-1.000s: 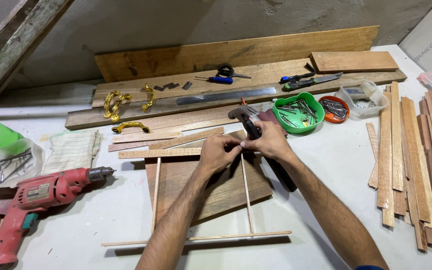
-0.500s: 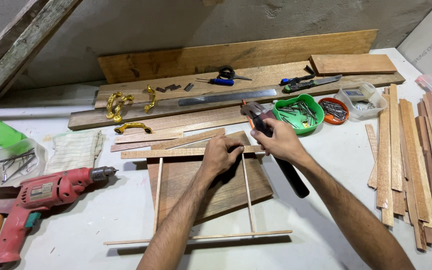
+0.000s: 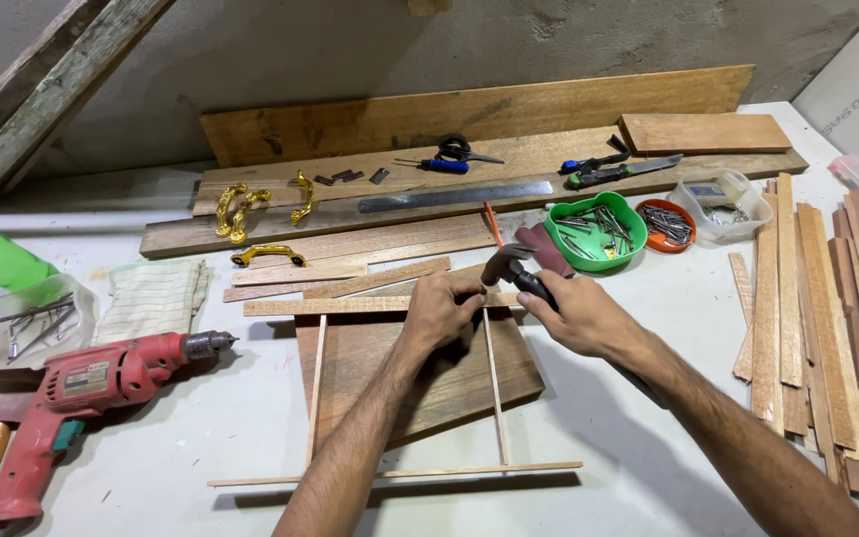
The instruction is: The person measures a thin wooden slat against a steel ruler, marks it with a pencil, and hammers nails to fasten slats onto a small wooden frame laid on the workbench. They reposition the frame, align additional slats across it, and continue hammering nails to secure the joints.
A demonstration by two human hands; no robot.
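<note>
My right hand [image 3: 589, 318] is wrapped around a hammer [image 3: 511, 267], fingers closed on the dark handle close under the head; head sits just above the top slat [image 3: 350, 305] of the frame, tilted toward my left. My left hand [image 3: 441, 310] is curled down at the corner where that top slat meets the right thin upright strip [image 3: 495, 388], fingertips pinched together right under the hammer head; can't tell what they pinch, too small and hidden. Both hands nearly touching. The frame lies flat over a dark wood board [image 3: 439, 383]: two thin uprights, left strip [image 3: 316, 390] and the right one, with a bottom strip [image 3: 395, 475] across their lower ends. Red electric drill [image 3: 91, 383] lies to my left on the white table [image 3: 648, 457], chuck pointing toward the frame. Green bowl of nails [image 3: 595, 231] just beyond the hammer, orange lid with more nails [image 3: 664, 225] beside it. Stack of wood slats [image 3: 817, 318] on my right. On the back planks: steel ruler [image 3: 454, 196], gold handles [image 3: 241, 209], scissors [image 3: 461, 149].
</note>
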